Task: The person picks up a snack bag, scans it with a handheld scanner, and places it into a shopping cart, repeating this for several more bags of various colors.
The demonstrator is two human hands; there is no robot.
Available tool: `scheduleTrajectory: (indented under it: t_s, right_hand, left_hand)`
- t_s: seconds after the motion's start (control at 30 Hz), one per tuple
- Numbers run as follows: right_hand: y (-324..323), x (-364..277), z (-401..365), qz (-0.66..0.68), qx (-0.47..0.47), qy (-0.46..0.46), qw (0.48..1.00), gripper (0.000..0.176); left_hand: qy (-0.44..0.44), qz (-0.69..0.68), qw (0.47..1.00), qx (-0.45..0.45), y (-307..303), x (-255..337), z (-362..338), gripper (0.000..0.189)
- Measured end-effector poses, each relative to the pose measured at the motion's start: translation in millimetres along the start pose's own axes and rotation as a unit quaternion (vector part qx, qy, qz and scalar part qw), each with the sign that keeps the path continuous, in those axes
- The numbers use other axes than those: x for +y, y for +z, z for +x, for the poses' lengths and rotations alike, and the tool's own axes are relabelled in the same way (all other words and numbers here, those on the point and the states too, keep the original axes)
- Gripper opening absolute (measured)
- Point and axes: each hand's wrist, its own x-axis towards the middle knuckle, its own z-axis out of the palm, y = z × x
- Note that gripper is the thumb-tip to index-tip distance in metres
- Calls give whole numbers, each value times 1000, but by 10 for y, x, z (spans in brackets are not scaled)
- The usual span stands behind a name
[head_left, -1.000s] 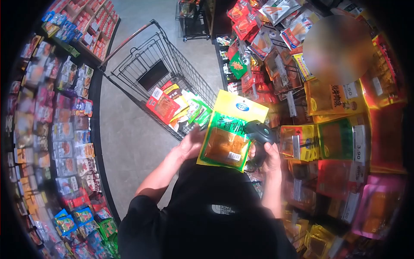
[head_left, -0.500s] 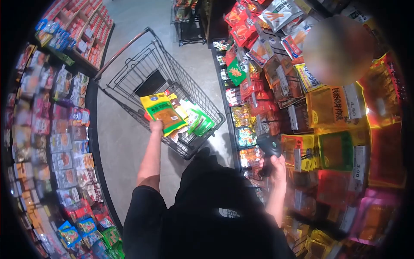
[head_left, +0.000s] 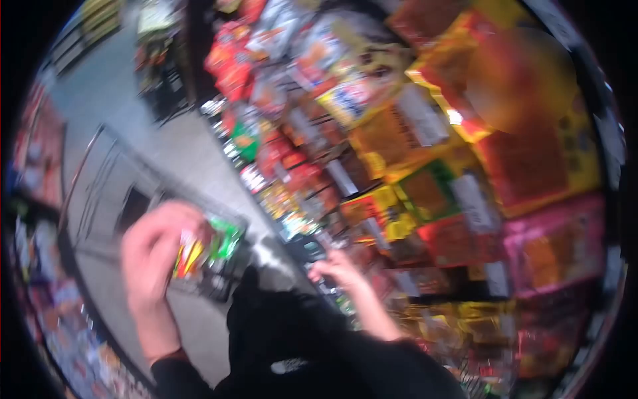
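My left hand (head_left: 156, 243) is raised over the shopping cart (head_left: 100, 199), smeared by motion. Its fingers look bent, but whether they hold anything does not show. Just beyond it, a yellow and red packet (head_left: 189, 258) and a green packet (head_left: 227, 238) show in the cart's basket, partly covered by the hand. My right hand (head_left: 339, 269) is wrapped round a black handheld scanner (head_left: 307, 249), close to the snack shelf on my right.
Hanging snack packets fill the right-hand shelf, among them a yellow bag (head_left: 389, 143), a green bag (head_left: 428, 193) and a pink bag (head_left: 548, 256), with price tags (head_left: 475, 203). Another packed shelf (head_left: 66, 332) curves along the left. A dark cart (head_left: 159, 73) stands farther up the aisle.
The view has swung right, toward the shelf. My left hand has come off the yellow-green bag at the cart and risen closer to me. The right hand still grips the scanner.
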Motion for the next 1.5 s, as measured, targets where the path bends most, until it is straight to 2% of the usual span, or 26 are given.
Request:
scheduleTrajectory:
  t_s: [0.03, 0.07, 0.1, 0.13, 0.17, 0.2, 0.27, 0.3, 0.37, 0.47, 0.53, 0.6, 0.9, 1.0, 1.07, 1.23, 1.4, 1.5]
  right_hand:
    - [114, -90, -13, 0, 6, -12, 1000, 85]
    - [57, -8, 54, 11, -33, -49, 998, 75]
    - [109, -71, 48, -3, -48, -85, 995, 66]
    - [122, -73, 51, -5, -58, -103, 993, 60]
    - [137, -77, 47, -3, -71, -119, 990, 55]
    - [136, -88, 16, -5, -69, -126, 990, 55]
    - [125, -54, -76, 24, -74, -136, 988, 42]
    - [106, -14, -134, 28, -67, -140, 987, 42]
    - [61, 93, -267, 5, -50, -141, 989, 68]
    - [-45, 240, -450, 20, -23, -103, 994, 71]
    - [-110, 293, -553, 32, -17, -103, 994, 72]
    - [-157, 407, -598, 47, -21, -105, 993, 72]
    - [-5, 284, -574, 48, -46, -100, 993, 70]
    - [-4, 320, -515, 52, -87, -135, 986, 61]
    - [13, 300, -492, 28, -94, -128, 987, 60]
    - [26, 333, -450, 39, -110, -105, 988, 66]
    - [113, 297, -399, 32, -124, -107, 986, 70]
    - [175, 275, -402, 27, -110, -88, 990, 78]
  left_hand:
    - [101, -105, 989, -1, 323, 297, 91, 23]
    - [133, -209, 968, -42, 605, 578, 227, 28]
    - [263, -281, 918, -93, 829, 620, 377, 29]
    - [237, -340, 909, -28, 1168, 901, 325, 26]
    - [245, -342, 907, -32, 1182, 922, 340, 26]
    - [250, -341, 905, -36, 724, 774, 201, 25]
    - [254, -342, 904, -45, 787, 787, 62, 24]
    - [252, -345, 903, -51, 825, 781, 12, 23]
    - [247, -353, 900, -65, 890, 764, -61, 22]
    - [244, -367, 894, -85, 926, 699, -120, 21]
    - [244, -373, 890, -93, 884, 646, -195, 20]
    - [244, -371, 891, -94, 480, 471, -386, 18]
    - [246, -333, 908, -61, 786, 695, -444, 14]
    - [252, -319, 913, -46, 691, 704, -507, 12]
    - [253, -312, 915, -34, 915, 805, -490, 11]
    - [259, -292, 921, 1, 875, 833, -536, 9]
    - [268, -276, 922, 30, 502, 713, -755, 7]
    - [268, -273, 923, 43, 629, 747, -716, 6]
